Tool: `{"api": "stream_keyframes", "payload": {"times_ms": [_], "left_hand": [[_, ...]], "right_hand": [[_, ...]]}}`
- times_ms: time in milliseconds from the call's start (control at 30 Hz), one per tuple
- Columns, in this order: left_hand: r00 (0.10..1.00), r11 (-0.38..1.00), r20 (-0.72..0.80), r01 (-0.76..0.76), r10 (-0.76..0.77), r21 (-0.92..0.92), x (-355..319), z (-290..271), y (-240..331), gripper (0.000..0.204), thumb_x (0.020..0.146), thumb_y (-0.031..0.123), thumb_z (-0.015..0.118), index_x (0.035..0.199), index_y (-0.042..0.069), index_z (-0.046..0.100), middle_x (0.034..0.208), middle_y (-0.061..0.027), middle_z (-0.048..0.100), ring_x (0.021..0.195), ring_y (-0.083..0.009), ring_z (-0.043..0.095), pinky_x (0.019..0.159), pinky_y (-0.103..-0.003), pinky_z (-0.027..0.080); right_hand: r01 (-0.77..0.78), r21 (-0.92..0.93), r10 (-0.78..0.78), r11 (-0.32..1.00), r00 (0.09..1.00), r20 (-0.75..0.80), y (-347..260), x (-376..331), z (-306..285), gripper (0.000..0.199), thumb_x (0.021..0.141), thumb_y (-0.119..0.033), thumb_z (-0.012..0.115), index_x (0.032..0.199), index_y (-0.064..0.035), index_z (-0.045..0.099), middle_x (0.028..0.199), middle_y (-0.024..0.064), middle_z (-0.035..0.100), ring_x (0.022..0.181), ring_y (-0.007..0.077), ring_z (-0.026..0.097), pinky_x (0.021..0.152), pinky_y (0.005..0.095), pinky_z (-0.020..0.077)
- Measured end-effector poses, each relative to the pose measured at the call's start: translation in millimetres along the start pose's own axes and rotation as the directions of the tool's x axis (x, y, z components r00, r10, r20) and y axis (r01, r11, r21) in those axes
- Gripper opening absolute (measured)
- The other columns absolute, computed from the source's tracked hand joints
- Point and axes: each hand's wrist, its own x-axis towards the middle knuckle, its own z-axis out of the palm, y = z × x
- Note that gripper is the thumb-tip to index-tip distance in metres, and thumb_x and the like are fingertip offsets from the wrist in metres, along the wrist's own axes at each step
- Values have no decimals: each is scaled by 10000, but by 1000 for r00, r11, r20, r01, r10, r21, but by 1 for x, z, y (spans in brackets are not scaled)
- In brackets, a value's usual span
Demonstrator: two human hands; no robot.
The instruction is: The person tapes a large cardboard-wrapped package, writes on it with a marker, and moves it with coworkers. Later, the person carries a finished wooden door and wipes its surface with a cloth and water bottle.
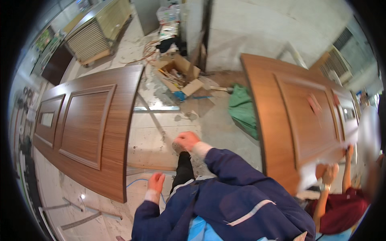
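Note:
My right hand (187, 140) is over the floor between two doors, its fingers curled in and nothing showing in them. Just beneath it a speckled grey shoe (177, 148) is partly visible at the end of my black trouser leg. Lower and further left, my left hand (156, 182) is also closed, with no object visible in it. It is nearest the brown wood-grain door (82, 124) on the left, apart from its edge. On the right lies a second brown panelled door (271, 120), touched by neither of my hands.
A co-worker in a dark red shirt (343, 211) leans at the right door, a white blurred thing (307, 176) near their hands. Ahead are an open cardboard box (195, 86) of odds and ends and a green sack (243, 110). A blue hose (138, 180) and metal trestle legs (82, 221) are low left.

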Motion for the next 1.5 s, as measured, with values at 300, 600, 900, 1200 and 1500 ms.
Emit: {"api": "stream_keyframes", "payload": {"times_ms": [300, 600, 900, 1200, 1500], "left_hand": [[838, 848, -160, -491, 522, 199, 358, -41, 355, 340, 990, 307, 680, 1165, 16, 692, 1074, -147, 733, 1029, -284, 702, 923, -364, 533], [857, 784, -463, 122, 227, 609, 619, -130, 369, 872, 924, 633, 643, 1509, 21, 434, 1559, -268, 418, 1475, -398, 362, 1197, -538, 292], [743, 464, -669, 605, -36, 647, 681, -121, 346, 980, 938, 584, 608, 1593, -46, 243, 1666, -289, 202, 1563, -443, 129, 1258, -573, 94], [743, 589, -647, 450, 170, 671, 685, -120, 340, 721, 946, 301, 527, 1555, -46, 356, 1626, -295, 303, 1519, -454, 267, 1260, -537, 144], [749, 488, -659, 553, 64, 675, 704, -110, 367, 812, 1010, 555, 557, 1568, -4, 367, 1633, -279, 298, 1503, -465, 296, 1221, -590, 268]], "right_hand": [[-670, 88, 667, 737, 699, -258, 108, 83, -155, 258, 932, -272, 639, 848, -38, 711, 676, 72, 651, 535, 169, 605, 492, 346, 500], [-746, 479, 883, 463, 339, -325, 138, 149, -200, 304, 932, -266, 686, 740, -33, 640, 608, 69, 600, 481, 205, 579, 439, 365, 461], [-410, -357, 284, 839, 891, -355, 102, 608, -367, 355, 916, -386, 664, 951, -40, 732, 875, 192, 730, 855, 358, 713, 786, 450, 546], [-52, -695, -249, 717, 913, -325, -4, 1149, -496, 343, 981, -369, 571, 1088, -73, 708, 1082, 222, 716, 1033, 438, 665, 879, 502, 520], [-50, -847, -431, 529, 844, -319, -39, 1349, -551, 581, 963, -345, 612, 1450, -36, 542, 1400, 234, 604, 1306, 389, 566, 1094, 456, 443]]}}
